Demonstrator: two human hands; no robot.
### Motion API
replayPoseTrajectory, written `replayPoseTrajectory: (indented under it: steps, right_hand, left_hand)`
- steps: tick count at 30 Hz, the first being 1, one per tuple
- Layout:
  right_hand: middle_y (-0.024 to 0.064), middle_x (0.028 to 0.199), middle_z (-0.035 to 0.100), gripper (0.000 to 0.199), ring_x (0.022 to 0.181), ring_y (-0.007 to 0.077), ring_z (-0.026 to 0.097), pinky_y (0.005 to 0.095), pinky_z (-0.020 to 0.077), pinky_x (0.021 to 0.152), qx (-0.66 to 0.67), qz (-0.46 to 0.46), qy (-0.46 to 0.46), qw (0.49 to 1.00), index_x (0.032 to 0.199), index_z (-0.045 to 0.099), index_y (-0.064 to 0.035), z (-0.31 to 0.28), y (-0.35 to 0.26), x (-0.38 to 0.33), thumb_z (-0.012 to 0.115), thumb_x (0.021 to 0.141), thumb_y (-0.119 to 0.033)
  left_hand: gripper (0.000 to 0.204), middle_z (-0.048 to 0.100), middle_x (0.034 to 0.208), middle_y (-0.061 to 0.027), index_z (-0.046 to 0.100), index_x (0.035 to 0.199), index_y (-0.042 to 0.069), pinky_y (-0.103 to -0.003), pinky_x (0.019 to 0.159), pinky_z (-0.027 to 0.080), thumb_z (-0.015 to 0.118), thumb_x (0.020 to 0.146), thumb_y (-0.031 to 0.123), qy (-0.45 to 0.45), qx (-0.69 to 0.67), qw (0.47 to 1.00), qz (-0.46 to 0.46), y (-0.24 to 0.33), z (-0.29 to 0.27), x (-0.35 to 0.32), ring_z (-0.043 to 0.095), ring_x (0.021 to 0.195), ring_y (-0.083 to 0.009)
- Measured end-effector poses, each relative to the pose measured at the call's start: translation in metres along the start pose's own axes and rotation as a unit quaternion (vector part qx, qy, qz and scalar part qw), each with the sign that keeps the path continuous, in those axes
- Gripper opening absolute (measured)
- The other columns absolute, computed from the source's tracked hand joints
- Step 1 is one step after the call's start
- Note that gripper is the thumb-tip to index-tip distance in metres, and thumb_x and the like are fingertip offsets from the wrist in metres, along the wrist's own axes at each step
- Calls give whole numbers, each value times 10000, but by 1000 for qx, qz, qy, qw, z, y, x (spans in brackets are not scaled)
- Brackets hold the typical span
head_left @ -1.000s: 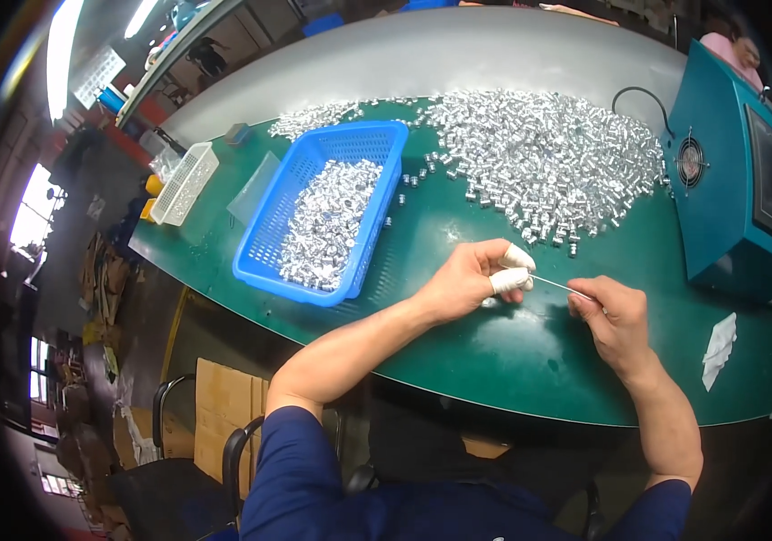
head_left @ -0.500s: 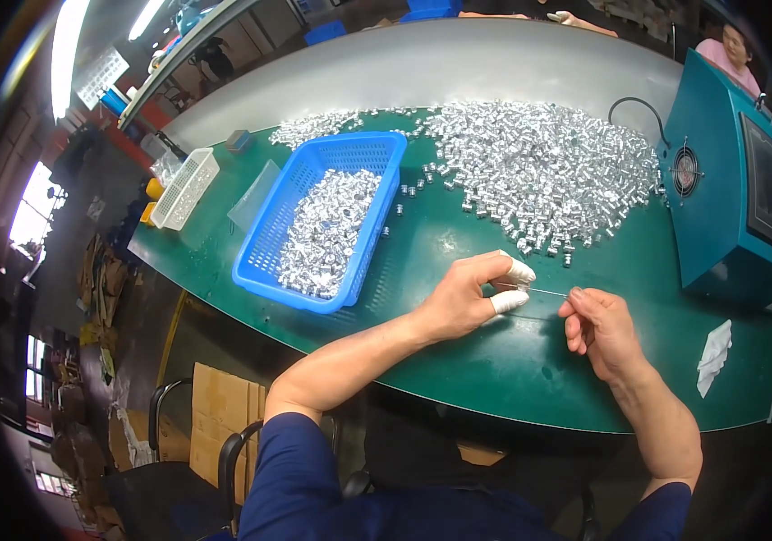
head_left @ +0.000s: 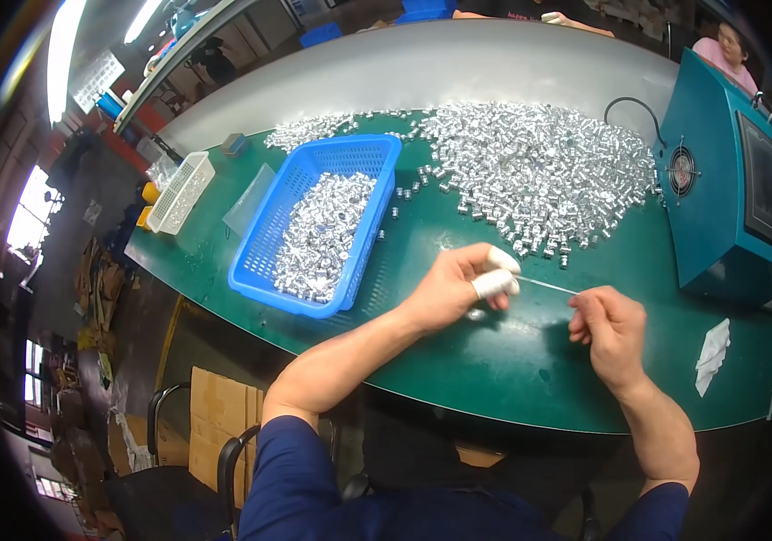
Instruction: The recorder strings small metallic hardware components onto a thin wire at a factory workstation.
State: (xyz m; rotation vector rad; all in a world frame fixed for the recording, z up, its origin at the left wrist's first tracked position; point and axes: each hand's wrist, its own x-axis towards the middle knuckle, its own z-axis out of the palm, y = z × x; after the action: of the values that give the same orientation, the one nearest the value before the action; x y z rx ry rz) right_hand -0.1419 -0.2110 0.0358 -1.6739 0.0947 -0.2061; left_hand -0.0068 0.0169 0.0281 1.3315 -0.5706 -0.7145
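Observation:
My left hand (head_left: 463, 284), with white coverings on thumb and forefinger, is closed at the left end of a thin metal rod (head_left: 546, 285). Whatever else lies between those fingertips is hidden. My right hand (head_left: 613, 334) pinches the rod's other end between thumb and fingers, above the green table. Below my left hand is a small, blurred bright piece (head_left: 476, 314), too smeared to name. Beyond both hands spreads a large heap of small silver metal parts (head_left: 539, 171). More such parts fill the bottom of a blue perforated basket (head_left: 255, 270) to the left.
A teal machine (head_left: 706, 180) with a fan and a dark screen stands at the right. A crumpled white tissue (head_left: 712, 356) lies near it. Far left are a white basket (head_left: 170, 212) and a clear plastic bag (head_left: 246, 203). A grey panel (head_left: 494, 59) borders the table's back.
The left fingers have closed further round the rod's end, and the small part seen there earlier is now hidden. My right hand has shifted slightly right. A blurred bright piece shows under my left hand.

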Motion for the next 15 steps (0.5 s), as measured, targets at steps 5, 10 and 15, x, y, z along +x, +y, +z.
replayPoseTrajectory:
  steps: [5, 10, 15]
  right_hand:
    - [38, 678, 620, 231, 562, 93, 580, 218, 458, 510, -69, -126, 100, 985, 921, 677, 33, -12, -3, 3, 550, 1032, -124]
    - [60, 690, 636, 181, 579, 107, 592, 243, 463, 517, -122, -222, 55, 966, 915, 689, 40, -3, 2, 8, 594, 1005, -86]
    - [84, 677, 638, 111, 579, 141, 606, 262, 473, 524, -162, -300, 35, 939, 910, 695, 43, -8, 3, 5, 632, 964, -31]
  left_hand:
    - [231, 687, 956, -57, 661, 1128, 47, -288, 648, 562, 726, 914, 104, 117, 41, 990, 66, -2, -14, 9, 642, 773, -122]
    - [272, 651, 852, -4, 685, 1044, 13, -239, 697, 504, 819, 826, 104, 128, 214, 957, 150, -4, -3, 3, 588, 748, -74]
    - [291, 630, 798, -8, 694, 986, 1, -240, 665, 476, 859, 772, 107, 115, 271, 933, 208, -7, 6, 4, 557, 689, -76]
